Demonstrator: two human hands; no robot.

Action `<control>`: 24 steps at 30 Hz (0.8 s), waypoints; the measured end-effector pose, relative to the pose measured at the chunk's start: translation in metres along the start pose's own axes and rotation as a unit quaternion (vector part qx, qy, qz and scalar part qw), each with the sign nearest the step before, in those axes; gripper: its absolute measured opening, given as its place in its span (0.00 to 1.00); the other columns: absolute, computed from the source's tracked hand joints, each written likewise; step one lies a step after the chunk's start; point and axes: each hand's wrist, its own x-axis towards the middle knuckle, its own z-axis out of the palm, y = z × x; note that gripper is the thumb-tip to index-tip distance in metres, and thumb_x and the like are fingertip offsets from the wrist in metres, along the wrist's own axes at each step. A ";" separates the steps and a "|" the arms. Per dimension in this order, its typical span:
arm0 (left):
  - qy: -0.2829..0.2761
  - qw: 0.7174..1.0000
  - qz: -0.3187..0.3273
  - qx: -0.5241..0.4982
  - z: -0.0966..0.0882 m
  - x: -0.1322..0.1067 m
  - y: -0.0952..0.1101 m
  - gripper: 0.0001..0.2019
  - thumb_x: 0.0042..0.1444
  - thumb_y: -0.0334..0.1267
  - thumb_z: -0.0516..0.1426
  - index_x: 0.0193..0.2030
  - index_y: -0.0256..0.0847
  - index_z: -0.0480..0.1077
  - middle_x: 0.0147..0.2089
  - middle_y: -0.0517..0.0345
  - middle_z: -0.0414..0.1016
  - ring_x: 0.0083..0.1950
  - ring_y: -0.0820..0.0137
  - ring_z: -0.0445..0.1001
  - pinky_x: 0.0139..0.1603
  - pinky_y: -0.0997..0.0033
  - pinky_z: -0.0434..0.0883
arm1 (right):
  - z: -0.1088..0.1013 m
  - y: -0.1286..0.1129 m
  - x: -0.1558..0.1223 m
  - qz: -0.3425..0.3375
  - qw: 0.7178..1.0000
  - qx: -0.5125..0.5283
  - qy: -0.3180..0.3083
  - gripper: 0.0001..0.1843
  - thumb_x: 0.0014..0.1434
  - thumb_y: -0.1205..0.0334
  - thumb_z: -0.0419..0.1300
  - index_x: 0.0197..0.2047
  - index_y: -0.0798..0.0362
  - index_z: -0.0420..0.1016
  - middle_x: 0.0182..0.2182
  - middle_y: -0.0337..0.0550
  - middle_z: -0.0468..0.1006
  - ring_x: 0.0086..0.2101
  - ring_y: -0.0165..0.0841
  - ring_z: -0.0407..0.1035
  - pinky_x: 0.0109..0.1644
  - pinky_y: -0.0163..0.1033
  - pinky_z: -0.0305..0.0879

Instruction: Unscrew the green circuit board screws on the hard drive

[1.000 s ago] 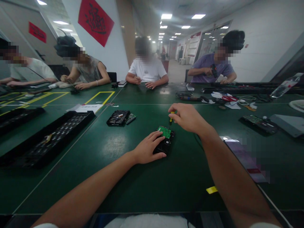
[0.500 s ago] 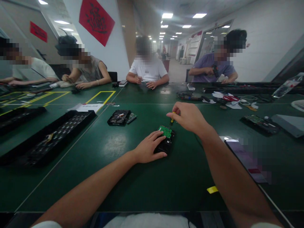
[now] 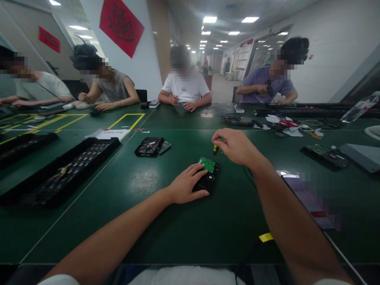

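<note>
A black hard drive [image 3: 212, 182] with a green circuit board [image 3: 209, 163] on its upper face lies on the green table. My left hand [image 3: 190, 184] rests flat over the drive's left side, its fingers spread across the face and its thumb along the near end. Pinched in the fingers of my right hand [image 3: 233, 144] is a small yellow-and-black screwdriver [image 3: 215, 149]. It points down, with its tip at the board's right part; whether it sits in a screw is too small to tell.
Another opened black drive [image 3: 149, 146] lies left, with a loose circuit board [image 3: 165, 147] beside it. Long black trays [image 3: 74, 170] stand farther left. To the right are a phone [image 3: 305, 202], another drive-like device [image 3: 326, 155] and a water bottle [image 3: 360, 107]. Several people sit across the table.
My right fingers have shifted slightly on the screwdriver's handle, with more of its yellow part showing. My left hand and the hard drive stay in place.
</note>
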 end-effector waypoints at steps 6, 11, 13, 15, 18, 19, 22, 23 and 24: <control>0.001 1.000 -0.001 0.003 0.001 0.000 -0.001 0.42 0.62 0.65 0.58 0.75 0.42 0.58 0.76 0.40 0.56 0.78 0.48 0.53 0.77 0.41 0.57 | 0.001 0.003 0.000 0.053 0.998 -0.003 0.022 0.07 0.64 0.58 0.66 0.40 0.53 0.78 0.38 0.47 0.84 0.39 0.40 0.76 0.43 0.40 0.63; -0.001 1.000 -0.003 -0.005 0.001 0.000 -0.001 0.42 0.62 0.64 0.58 0.75 0.43 0.57 0.76 0.41 0.56 0.77 0.47 0.54 0.76 0.40 0.58 | 0.001 0.003 -0.001 0.058 0.998 0.014 0.006 0.07 0.64 0.60 0.65 0.41 0.54 0.78 0.36 0.46 0.84 0.35 0.37 0.76 0.41 0.39 0.64; -0.004 1.000 -0.003 -0.003 0.000 0.000 -0.001 0.42 0.62 0.64 0.58 0.75 0.43 0.57 0.76 0.41 0.56 0.78 0.47 0.53 0.76 0.40 0.57 | 0.002 0.002 -0.001 0.034 0.999 0.019 0.005 0.06 0.65 0.64 0.63 0.44 0.55 0.79 0.37 0.46 0.83 0.35 0.36 0.75 0.42 0.39 0.63; -0.007 1.000 -0.005 0.002 0.000 0.000 -0.001 0.42 0.62 0.65 0.58 0.75 0.42 0.57 0.76 0.40 0.55 0.78 0.47 0.53 0.76 0.40 0.57 | 0.002 0.001 0.000 0.014 1.000 0.017 0.010 0.06 0.65 0.64 0.62 0.44 0.55 0.80 0.39 0.46 0.83 0.35 0.35 0.75 0.42 0.38 0.63; -0.007 1.000 -0.004 0.005 0.000 0.000 0.000 0.42 0.62 0.65 0.57 0.75 0.42 0.57 0.76 0.40 0.55 0.78 0.47 0.53 0.76 0.41 0.57 | 0.002 0.000 0.000 -0.007 1.000 0.015 0.008 0.07 0.66 0.65 0.60 0.42 0.54 0.80 0.41 0.46 0.83 0.35 0.34 0.74 0.43 0.38 0.63; -0.006 1.000 -0.004 0.004 0.000 0.000 0.000 0.42 0.62 0.65 0.57 0.75 0.42 0.57 0.76 0.40 0.56 0.78 0.47 0.53 0.76 0.41 0.58 | 0.001 0.000 0.000 -0.010 1.000 0.015 0.004 0.07 0.66 0.66 0.59 0.42 0.53 0.80 0.41 0.46 0.83 0.36 0.34 0.74 0.43 0.38 0.63; -0.005 1.000 -0.005 0.003 -0.001 0.000 0.000 0.42 0.62 0.65 0.57 0.75 0.42 0.57 0.76 0.40 0.56 0.78 0.48 0.53 0.76 0.41 0.57 | 0.001 0.001 0.000 0.009 1.000 0.010 0.002 0.05 0.66 0.65 0.61 0.42 0.53 0.79 0.40 0.45 0.84 0.39 0.36 0.75 0.44 0.39 0.63; -0.006 1.000 -0.006 0.004 -0.001 0.000 0.000 0.42 0.62 0.65 0.57 0.75 0.42 0.57 0.76 0.41 0.56 0.78 0.48 0.53 0.77 0.42 0.57 | 0.001 0.001 -0.001 0.027 1.000 0.007 0.007 0.04 0.65 0.62 0.63 0.41 0.53 0.79 0.40 0.46 0.84 0.40 0.38 0.76 0.44 0.39 0.64; -0.006 1.000 -0.007 0.004 -0.001 0.000 0.001 0.42 0.62 0.65 0.57 0.75 0.42 0.58 0.76 0.40 0.56 0.78 0.48 0.53 0.77 0.42 0.57 | 0.001 0.002 -0.001 0.050 0.999 0.004 0.012 0.06 0.65 0.59 0.64 0.41 0.53 0.79 0.39 0.46 0.84 0.40 0.39 0.76 0.44 0.40 0.64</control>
